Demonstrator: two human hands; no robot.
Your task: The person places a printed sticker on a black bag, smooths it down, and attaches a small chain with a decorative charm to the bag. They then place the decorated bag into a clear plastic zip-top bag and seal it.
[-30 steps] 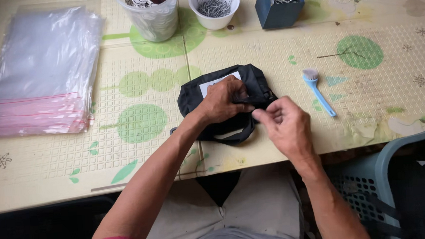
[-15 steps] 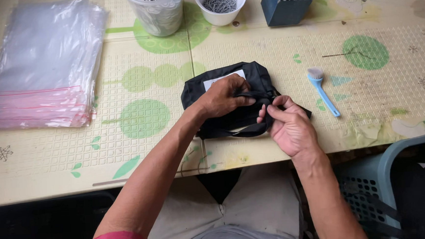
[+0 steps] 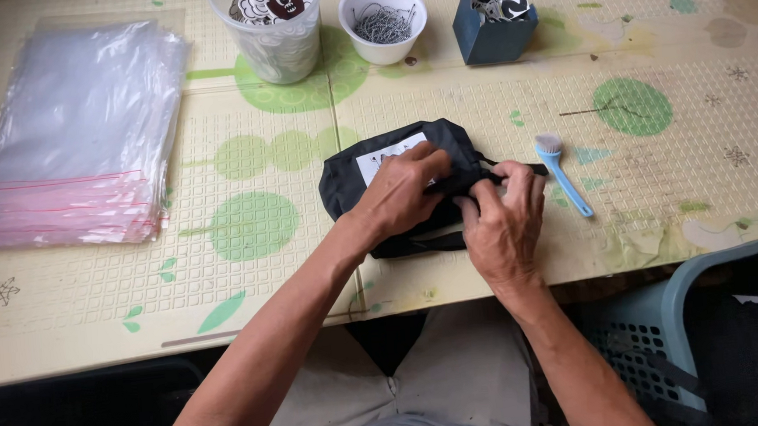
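While both hands pinch its right edge, left hand (image 3: 404,194) pressing on top and right hand (image 3: 504,218) clamped on the strap end, the black pouch (image 3: 368,174) lies mid-surface (image 3: 684,177); fastening looks underway, needing fine fingertip control beside the blue brush (image 3: 562,171).

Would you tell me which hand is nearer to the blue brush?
Right. The right hand works the black pouch just left of the blue brush; the left hand rests farther left, atop the pouch.

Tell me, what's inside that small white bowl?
The white bowl holds a heap of thin grey metal wire pieces, maybe pins or clips; its bottom is covered.
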